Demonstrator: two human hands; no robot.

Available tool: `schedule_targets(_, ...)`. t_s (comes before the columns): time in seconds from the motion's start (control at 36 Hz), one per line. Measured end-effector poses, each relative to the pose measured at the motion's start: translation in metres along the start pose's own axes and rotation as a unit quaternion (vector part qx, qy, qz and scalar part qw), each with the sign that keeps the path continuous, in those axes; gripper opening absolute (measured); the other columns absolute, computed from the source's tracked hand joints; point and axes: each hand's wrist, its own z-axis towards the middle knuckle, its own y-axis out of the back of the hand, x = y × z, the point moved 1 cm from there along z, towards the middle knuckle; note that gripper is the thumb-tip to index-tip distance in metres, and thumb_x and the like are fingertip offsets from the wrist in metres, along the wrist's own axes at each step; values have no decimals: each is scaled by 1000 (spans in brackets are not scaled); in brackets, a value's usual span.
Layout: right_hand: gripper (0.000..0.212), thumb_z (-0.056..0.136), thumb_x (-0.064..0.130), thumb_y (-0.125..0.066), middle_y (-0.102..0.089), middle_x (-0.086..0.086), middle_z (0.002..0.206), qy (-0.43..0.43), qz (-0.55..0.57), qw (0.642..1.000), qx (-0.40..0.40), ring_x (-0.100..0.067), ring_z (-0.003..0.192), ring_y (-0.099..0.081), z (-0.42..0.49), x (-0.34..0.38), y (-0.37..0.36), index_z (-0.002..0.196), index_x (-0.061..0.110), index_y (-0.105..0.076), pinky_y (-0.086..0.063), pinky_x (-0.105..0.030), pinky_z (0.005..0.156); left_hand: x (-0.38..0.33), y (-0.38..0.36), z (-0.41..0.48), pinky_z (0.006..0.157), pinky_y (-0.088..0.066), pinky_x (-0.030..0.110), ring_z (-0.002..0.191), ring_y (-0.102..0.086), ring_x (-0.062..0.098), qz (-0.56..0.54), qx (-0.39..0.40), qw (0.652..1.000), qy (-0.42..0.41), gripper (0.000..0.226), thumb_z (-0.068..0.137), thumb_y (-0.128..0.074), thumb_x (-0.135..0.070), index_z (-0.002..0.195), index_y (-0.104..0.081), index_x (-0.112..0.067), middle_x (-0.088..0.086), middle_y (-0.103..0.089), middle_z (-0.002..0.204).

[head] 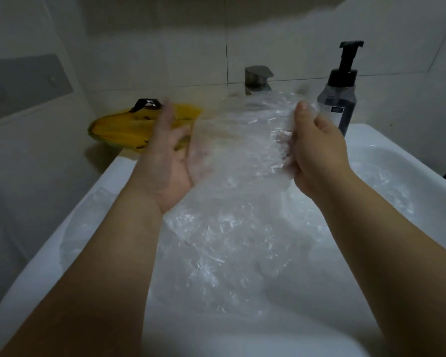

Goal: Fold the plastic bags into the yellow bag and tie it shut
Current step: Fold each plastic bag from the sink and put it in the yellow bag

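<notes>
Clear plastic bag [242, 140] stretched crosswise, right hand [317, 155] gripping edge

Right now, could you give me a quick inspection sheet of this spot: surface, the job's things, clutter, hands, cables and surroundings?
Surface: white sink, with loose clear plastic lying in the basin.
Job's things: clear plastic bag held up over the sink; yellow bag lying on the ledge at the sink's back left corner, not yet filled or tied.
Clutter: dark pump bottle standing at the back right.
Hands: right hand pinches the clear bag's edge; left hand is open, palm against the bag, blurred.
Cables: nothing seen.
Surroundings: tiled wall, metal tap behind the sink, grey wall plate to the left.
</notes>
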Motion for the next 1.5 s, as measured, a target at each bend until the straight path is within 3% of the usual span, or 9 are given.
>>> schedule_targets(0.11,33,98,46,-44,-67,-14,95,-34,-8,999,-22,-22,82,-66,3,-1,2,102,15,-57,-53,-33,76,10,-3,2,87,-54,35,95,-68,20,115,31,993,-1,57,71,-78,-37,121,-65,-11,12,-69,113)
schedule_targets(0.25,42,98,40,-39,-71,-11,108,-103,134,968,187,-25,97,-69,-6,9,2,127,12,-52,-54,-41,84,9,17,19,112,-37,50,127,-54,31,38,-21,998,-48,43,87,-69,-14,129,-61,-8,14,-61,132)
schedule_targets(0.42,75,86,1,-61,-62,-20,105,-50,78,983,158,-30,100,-63,-4,-1,-2,149,21,-24,-46,-54,98,5,14,17,100,-47,37,99,-67,15,-29,-89,990,-110,49,94,-61,-13,141,-47,-20,3,-69,117)
schedule_targets(0.5,65,96,13,-54,-56,-1,110,-4,121,988,97,-19,103,-61,-1,3,3,148,34,-22,-46,-48,99,3,15,17,61,-50,18,64,-61,4,-70,-93,984,-133,49,97,-53,-6,142,-43,-25,-2,-68,93)
schedule_targets(0.58,52,98,35,-48,-46,-1,139,-16,124,986,106,-20,113,-58,0,4,5,146,37,-27,-48,-43,99,3,14,17,61,-55,24,67,-67,5,-72,-54,989,-118,54,98,-50,-7,146,-39,-29,1,-66,106)
schedule_targets(0.72,36,100,31,-42,-60,-9,104,-91,195,965,150,-21,82,-66,2,4,3,135,25,-48,-55,-42,81,3,12,13,88,-56,44,111,-66,24,-21,12,1000,-7,57,84,-71,-38,137,-53,-28,2,-58,136)
schedule_targets(0.89,31,99,2,-43,-65,-6,96,-23,104,983,151,-34,111,-61,-1,1,6,114,23,-59,-53,-40,94,7,11,12,61,-56,22,73,-70,7,52,-14,997,-60,29,93,-56,1,108,-66,-21,-2,-71,98)
schedule_targets(1.19,40,100,21,-45,-60,6,115,-52,127,968,210,-17,104,-64,0,3,7,139,26,-44,-56,-34,79,8,10,7,89,-53,37,98,-70,15,130,68,988,-56,71,80,-48,25,129,-57,-26,-4,-67,118)
schedule_targets(1.5,19,93,3,-55,-63,-10,114,-26,18,986,165,-23,97,-66,-1,0,7,102,19,-60,-58,-35,82,8,17,14,66,-52,22,78,-66,2,89,-44,993,-59,22,90,-65,-28,112,-63,-26,-9,-70,91)
